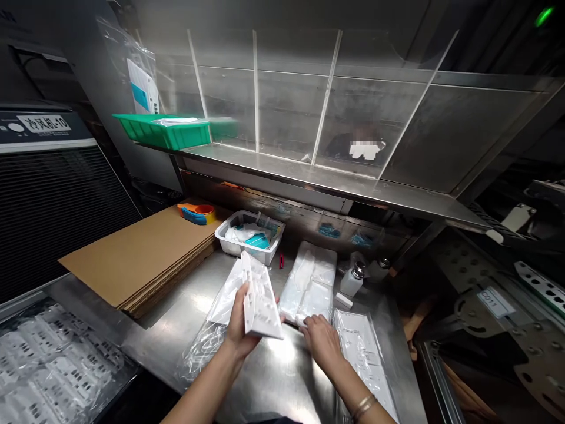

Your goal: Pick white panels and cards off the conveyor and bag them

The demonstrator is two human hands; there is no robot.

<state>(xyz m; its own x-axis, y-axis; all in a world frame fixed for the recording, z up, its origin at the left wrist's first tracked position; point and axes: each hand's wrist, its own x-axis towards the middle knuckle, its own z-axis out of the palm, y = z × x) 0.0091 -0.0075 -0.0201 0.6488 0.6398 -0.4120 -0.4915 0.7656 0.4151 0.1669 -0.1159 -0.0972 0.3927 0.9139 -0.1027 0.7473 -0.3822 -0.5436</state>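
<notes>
A white plastic panel point(260, 297) with rows of small holes or studs is gripped in my left hand point(241, 324), held tilted above the metal bench. My right hand point(321, 341) has its fingers curled together at the near edge of a plastic-wrapped stack of white wipes or cloths point(309, 280); what lies between the fingertips is hidden. To the right of that hand lies another white panel point(359, 347) in a clear bag. Left of my left hand rest a flat white piece point(227, 294) and crumpled clear plastic wrap point(205, 347).
Cardboard sheets point(145, 253) are stacked at left, with an orange and blue tape dispenser point(197, 214) on top. Behind stand a white basket point(251, 247) and a pump bottle point(352, 280). A metal shelf point(273, 168) carrying a green tray point(165, 132) crosses above. Bagged white parts point(53, 365) lie lower left.
</notes>
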